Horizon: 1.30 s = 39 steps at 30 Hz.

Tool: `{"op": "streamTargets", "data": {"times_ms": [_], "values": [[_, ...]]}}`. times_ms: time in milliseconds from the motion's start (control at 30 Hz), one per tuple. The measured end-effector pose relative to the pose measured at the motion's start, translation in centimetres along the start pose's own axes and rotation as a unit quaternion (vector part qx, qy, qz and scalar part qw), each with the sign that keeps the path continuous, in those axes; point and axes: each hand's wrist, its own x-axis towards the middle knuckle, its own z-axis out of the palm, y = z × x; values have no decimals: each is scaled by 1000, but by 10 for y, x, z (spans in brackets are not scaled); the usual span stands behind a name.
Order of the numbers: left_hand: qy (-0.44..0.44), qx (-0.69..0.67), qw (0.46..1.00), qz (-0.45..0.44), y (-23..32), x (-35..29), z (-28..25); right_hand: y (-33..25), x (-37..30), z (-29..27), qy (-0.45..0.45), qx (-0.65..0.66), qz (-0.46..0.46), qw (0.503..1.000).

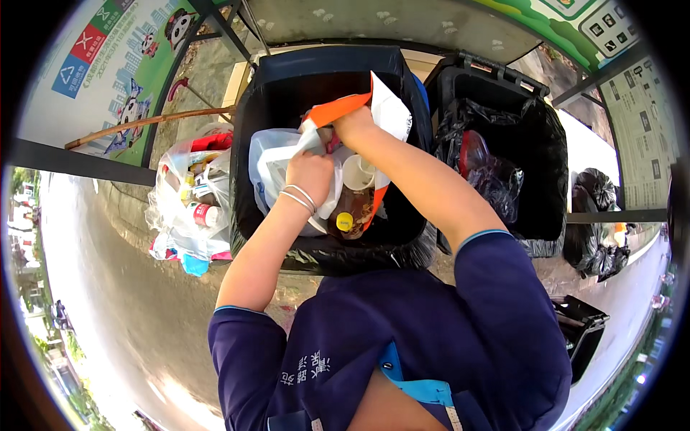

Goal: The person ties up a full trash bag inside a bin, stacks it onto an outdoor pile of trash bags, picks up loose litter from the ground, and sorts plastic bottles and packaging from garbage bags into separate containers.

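Both my hands reach into a large black trash bin (327,59) in front of me. My right hand (354,127) is closed on the edge of an orange and white bag (388,108) that stands up out of the bin. Just to its left, my left hand (310,174), with two pale bands at the wrist, is clenched on a white plastic bag (273,154). Below the hands lie a whitish plastic cup (357,172) and a brownish bottle with a yellow cap (345,221). The fingertips of both hands are partly hidden.
On the left stands a clear plastic bag (172,205) full of bottles and packaging. A second black bin (550,154), lined with a black bag, stands at the right, with knotted black bags (593,248) beyond. A wooden stick (165,118) juts out left of the bin.
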Motion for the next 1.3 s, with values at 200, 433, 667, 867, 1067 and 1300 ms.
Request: {"op": "streamTargets", "data": {"times_ms": [200, 433, 667, 867, 1067, 1300], "values": [[-18, -19, 1000, -5, -19, -16, 16, -35, -11, 57, -153, -421, -128, 885], [-179, -202, 959, 87, -2, -2, 38, 31, -8, 51, 161, -24, 54, 985], [-129, -132, 982, -27, -17, -5, 57, 21, -51, 17, 150, -156, -136, 967], [71, -247, 966, 12, -31, -27, 22, -31, -102, -110, 30, -105, -109, 988], [331, -393, 856, 52, 32, -46, -63, -3, -131, -195, 248, 149, -73, 954], [179, -553, 809, 89, 40, -44, -86, 16, -129, -217, 228, 131, 4, 965]]}}
